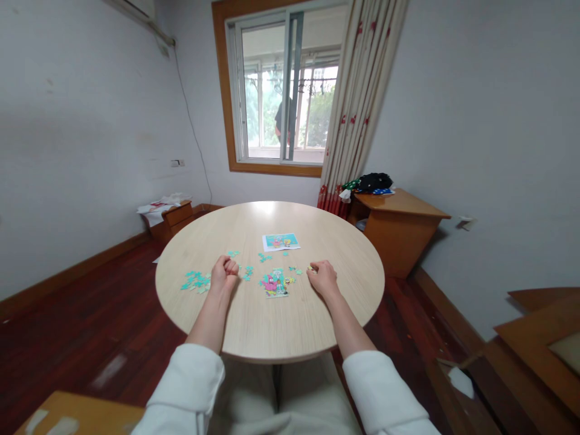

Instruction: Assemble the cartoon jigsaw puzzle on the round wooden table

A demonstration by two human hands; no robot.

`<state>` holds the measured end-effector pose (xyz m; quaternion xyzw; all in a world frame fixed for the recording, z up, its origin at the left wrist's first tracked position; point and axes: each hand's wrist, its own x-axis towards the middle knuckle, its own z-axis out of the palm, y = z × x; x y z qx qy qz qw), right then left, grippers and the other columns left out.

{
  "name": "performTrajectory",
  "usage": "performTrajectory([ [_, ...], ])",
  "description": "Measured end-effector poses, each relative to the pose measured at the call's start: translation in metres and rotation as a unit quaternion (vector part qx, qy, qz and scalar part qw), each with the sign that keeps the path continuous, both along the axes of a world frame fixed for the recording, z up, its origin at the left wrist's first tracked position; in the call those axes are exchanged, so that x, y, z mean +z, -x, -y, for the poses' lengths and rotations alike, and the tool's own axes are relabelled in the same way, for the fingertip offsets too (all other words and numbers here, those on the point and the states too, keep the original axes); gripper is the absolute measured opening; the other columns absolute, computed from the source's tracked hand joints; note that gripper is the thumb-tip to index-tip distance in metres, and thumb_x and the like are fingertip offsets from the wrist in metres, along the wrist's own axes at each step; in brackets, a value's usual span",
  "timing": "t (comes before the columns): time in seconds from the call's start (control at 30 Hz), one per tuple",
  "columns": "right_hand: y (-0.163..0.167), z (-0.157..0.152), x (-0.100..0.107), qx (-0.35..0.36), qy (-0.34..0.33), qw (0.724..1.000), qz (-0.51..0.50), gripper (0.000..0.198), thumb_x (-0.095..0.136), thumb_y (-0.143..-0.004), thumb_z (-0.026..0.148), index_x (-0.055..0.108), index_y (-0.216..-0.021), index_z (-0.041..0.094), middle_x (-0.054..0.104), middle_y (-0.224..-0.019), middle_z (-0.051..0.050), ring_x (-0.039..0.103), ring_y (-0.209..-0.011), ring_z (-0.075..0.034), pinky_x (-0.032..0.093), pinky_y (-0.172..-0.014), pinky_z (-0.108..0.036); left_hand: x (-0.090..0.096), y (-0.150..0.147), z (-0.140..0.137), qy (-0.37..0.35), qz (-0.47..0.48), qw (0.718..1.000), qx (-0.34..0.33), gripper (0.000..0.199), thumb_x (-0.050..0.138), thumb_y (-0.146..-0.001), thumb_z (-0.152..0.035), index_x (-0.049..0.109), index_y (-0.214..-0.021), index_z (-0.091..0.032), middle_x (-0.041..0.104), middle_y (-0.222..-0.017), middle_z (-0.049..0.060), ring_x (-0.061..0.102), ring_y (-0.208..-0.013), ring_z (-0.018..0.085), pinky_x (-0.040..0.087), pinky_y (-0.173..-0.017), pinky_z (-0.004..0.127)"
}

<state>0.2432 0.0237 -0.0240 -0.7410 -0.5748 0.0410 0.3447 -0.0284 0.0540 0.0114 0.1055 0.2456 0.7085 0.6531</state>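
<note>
A partly joined jigsaw puzzle (276, 284) with pink and teal cartoon figures lies on the round table between my hands. My left hand (225, 272) rests as a loose fist to its left, with no piece showing in its curled fingers. On the other side, my right hand (323, 278) pinches a small yellowish puzzle piece (310, 267) at its fingertips, close to the tabletop. Left of my left hand lies a heap of teal puzzle pieces (196, 281). Other loose teal pieces (264, 257) are scattered around the joined part. Behind them lies a printed picture sheet (281, 242).
The round wooden table (254, 335) stands before me. A wooden desk (403, 211) with dark cloth on top is at the right, near a curtain (357, 103). A low cabinet (174, 217) holds papers at the left. A person (283, 121) is beyond the window.
</note>
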Motion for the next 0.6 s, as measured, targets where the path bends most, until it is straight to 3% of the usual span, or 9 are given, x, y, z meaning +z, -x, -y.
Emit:
performTrajectory([
  [0.6,0.0010,-0.0016,-0.0023,-0.006,0.039,0.999,0.019,0.015,0.060,-0.076,0.025,0.064,-0.088,0.017,0.058,-0.101,-0.010,0.054,-0.096,-0.022,0.039,-0.082,-0.035,-0.0057,-0.0016,0.0017,-0.007,-0.027,0.999,-0.026,0.045,0.050,-0.064,-0.002,0.010,-0.056,-0.020,0.006,-0.043,-0.011,0.011,-0.032,0.002,0.012,-0.032,0.017],
])
